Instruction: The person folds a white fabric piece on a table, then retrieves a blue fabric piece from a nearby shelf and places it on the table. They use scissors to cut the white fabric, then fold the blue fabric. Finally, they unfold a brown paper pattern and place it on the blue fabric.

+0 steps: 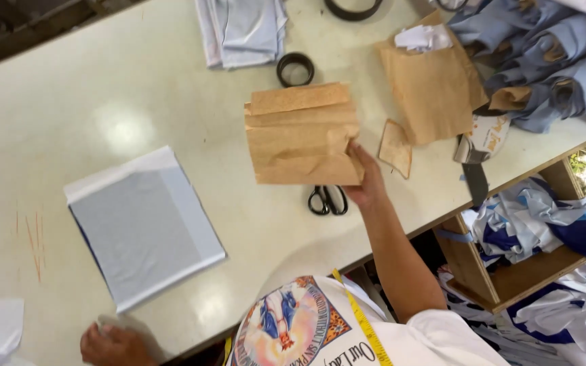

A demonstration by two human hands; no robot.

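As right hand (366, 181) pinches lower right corner of brown paper pattern piece (302, 134), frame centre, on tabletop (103, 88): sheet judged light, thin, creasable, tears easily; hold by edge or corner. Left hand (113, 346), lower left, rests flat beside grey folded fabric (144, 227), grasping nothing visible. Scissors (327, 200) partly hidden under paper; left fingers cut off by frame edge.

Right hand (367, 183) outstretched, fingers pinched; left hand (113, 344) low, flat.

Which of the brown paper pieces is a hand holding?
The large folded brown paper at table centre, gripped by the right hand; the others lie untouched farther right.
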